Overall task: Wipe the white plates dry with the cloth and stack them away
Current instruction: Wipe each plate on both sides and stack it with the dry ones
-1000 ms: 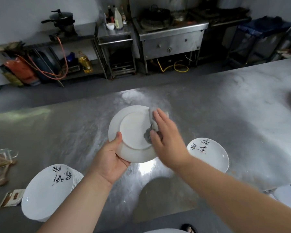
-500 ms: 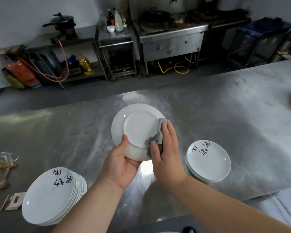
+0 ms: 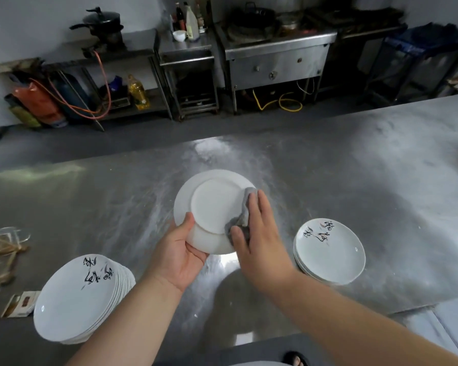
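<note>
My left hand grips a white plate by its lower left rim, with the underside turned towards me above the steel table. My right hand lies flat on the plate's right side. It presses a grey cloth against the plate, thumb pinching the cloth's lower fold. A tall stack of white plates with black writing stands at the near left. A short stack of the same plates sits at the right.
Clear plastic wrapping and a small packet lie at the table's left edge. Beyond the table are steel kitchen counters, a pot, bottles and an orange hose. A sandalled foot shows below.
My right hand slid the cloth from the plate's upper right down to its lower right, then partway back up. The plate turned slightly in my left hand.
</note>
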